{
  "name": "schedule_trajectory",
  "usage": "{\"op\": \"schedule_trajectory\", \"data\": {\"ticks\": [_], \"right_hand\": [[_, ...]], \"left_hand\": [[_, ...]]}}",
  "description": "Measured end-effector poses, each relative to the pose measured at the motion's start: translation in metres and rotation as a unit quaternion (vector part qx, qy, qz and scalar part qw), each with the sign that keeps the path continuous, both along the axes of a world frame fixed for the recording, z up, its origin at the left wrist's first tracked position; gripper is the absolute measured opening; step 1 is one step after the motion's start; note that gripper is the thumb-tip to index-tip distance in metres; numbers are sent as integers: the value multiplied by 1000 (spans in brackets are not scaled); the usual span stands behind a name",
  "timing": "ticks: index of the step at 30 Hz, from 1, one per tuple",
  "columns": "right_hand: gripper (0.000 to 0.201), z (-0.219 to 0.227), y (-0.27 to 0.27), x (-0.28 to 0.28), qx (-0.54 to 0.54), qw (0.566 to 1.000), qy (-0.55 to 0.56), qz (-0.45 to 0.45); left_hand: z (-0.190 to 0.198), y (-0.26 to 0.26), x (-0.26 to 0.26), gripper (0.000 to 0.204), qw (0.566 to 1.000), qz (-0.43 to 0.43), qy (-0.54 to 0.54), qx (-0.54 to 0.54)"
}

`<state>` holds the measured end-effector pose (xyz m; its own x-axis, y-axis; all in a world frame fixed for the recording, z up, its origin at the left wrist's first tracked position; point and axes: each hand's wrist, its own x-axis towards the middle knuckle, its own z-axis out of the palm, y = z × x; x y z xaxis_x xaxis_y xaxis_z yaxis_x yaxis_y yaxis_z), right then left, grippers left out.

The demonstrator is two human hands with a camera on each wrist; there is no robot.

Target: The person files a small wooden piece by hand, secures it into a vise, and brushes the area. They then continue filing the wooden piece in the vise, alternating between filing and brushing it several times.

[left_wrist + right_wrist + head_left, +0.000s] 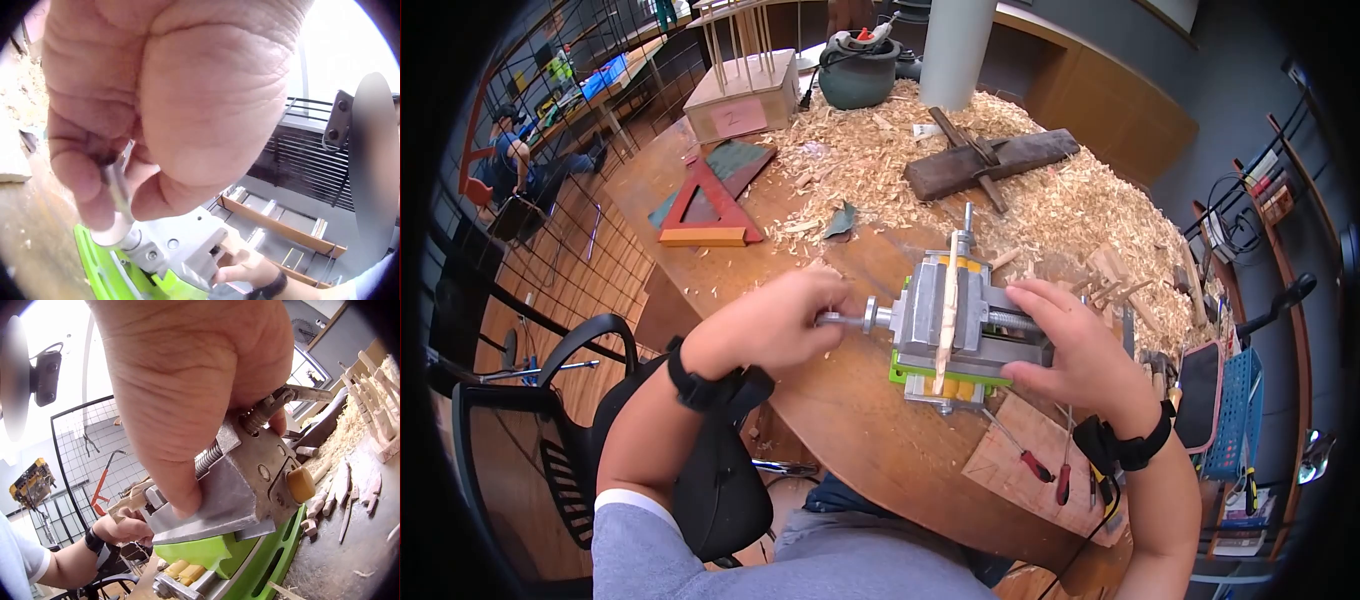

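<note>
Vise (920, 312), metal, on worktop (855, 415): likely heavy, rigid; best taken by its body. Handle (838, 320): left hand (772, 315) pinches it. Right hand (1078, 345): grips vise's opposite end. Stick (949, 310), along vise top: probably light, snappable; best held mid-length.

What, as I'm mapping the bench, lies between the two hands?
The vise, with a wood strip along its middle, lies between the left hand and right hand, as the head view shows.
</note>
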<state>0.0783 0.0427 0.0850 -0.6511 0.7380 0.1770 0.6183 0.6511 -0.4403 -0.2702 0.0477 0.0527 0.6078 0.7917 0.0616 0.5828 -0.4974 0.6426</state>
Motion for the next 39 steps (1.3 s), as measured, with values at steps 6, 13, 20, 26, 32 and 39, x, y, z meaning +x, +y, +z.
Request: {"op": "schedule_trajectory", "data": {"ticks": [6,13,20,26,32,39], "right_hand": [[72,2,-1,-1,8,1000,-8,2],[73,-2,-2,1,4,1000,5,-12],[74,-2,0,1,11,1000,-3,-10],[73,-2,-2,4,7,1000,6,-14],[69,-6,-2,5,19,1000,20,-13],[70,-6,-2,5,13,1000,25,-10]], "left_hand": [[-36,1,5,11,994,80,-58,-43],[-20,15,6,7,990,106,-90,-21],[-50,-5,-6,12,992,46,-112,-37],[-33,26,5,14,993,104,-59,1],[-19,-17,-4,14,995,58,-73,-29],[-37,21,0,12,991,122,-44,-32]]}}
